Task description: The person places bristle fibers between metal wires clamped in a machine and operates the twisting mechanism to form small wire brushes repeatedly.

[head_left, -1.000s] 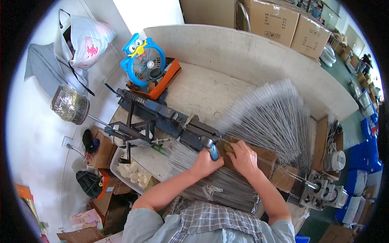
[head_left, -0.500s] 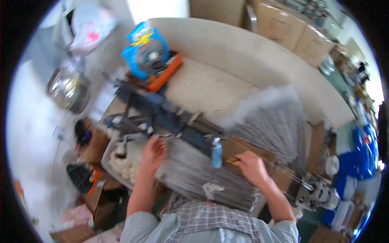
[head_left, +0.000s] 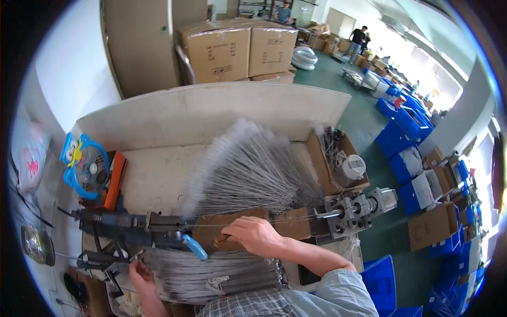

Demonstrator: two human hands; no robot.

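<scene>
Right hand: our right hand [head_left: 257, 236] lies curled, knuckles up, on the brown cardboard sheet [head_left: 232, 228] in front of us; fingertips pinch at its near edge, where thin wires cross.
Left hand: our left hand [head_left: 139, 273] is low at the left, fingers bent around the end of the tied wire bundle [head_left: 211, 270]; we cannot tell how firmly it grips.
Wires: a second lot, the fanned wires [head_left: 248, 171], spreads away from the cardboard over the surface.
Machine: a dark metal jig [head_left: 132, 230] with a blue handle [head_left: 195, 247] runs left of the right hand; a grey motor block [head_left: 351, 208] sits to its right.
Surface: pale worn surface [head_left: 153, 177], white wall board behind; a blue fan [head_left: 84, 164] at the left, an open box [head_left: 338, 161] of parts at the right.
Room: stacked cartons [head_left: 237, 50], blue bins [head_left: 406, 124], people far off.
Hard to make out: left fingertips are hidden among clutter; the bottom edge cuts off our body.
</scene>
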